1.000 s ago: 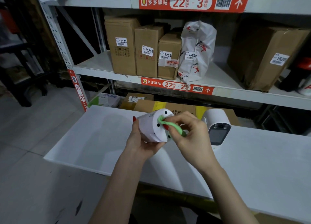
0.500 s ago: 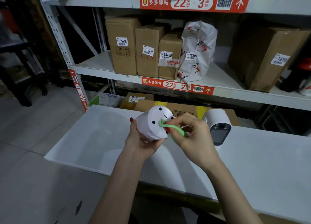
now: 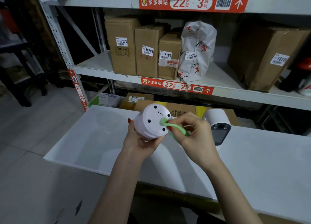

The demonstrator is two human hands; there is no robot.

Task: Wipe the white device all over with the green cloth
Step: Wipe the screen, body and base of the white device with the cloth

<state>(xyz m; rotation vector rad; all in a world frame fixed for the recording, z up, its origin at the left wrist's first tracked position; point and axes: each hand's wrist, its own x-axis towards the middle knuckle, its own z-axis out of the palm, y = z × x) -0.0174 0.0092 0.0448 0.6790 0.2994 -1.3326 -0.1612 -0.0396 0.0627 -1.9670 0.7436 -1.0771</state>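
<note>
Device (image 3: 152, 121) tilted further up (left hand (image 3: 141, 139) cupping), cloth (image 3: 175, 127) on base

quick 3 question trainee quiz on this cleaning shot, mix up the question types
1. True or false: the white device rests on the white table.
2. Which hand pinches the green cloth? A) left hand B) right hand
3. Fill in: the cloth touches the device's flat round end, which has four dark ____.

Key
1. False: the left hand holds it above the table.
2. B
3. dots
</note>
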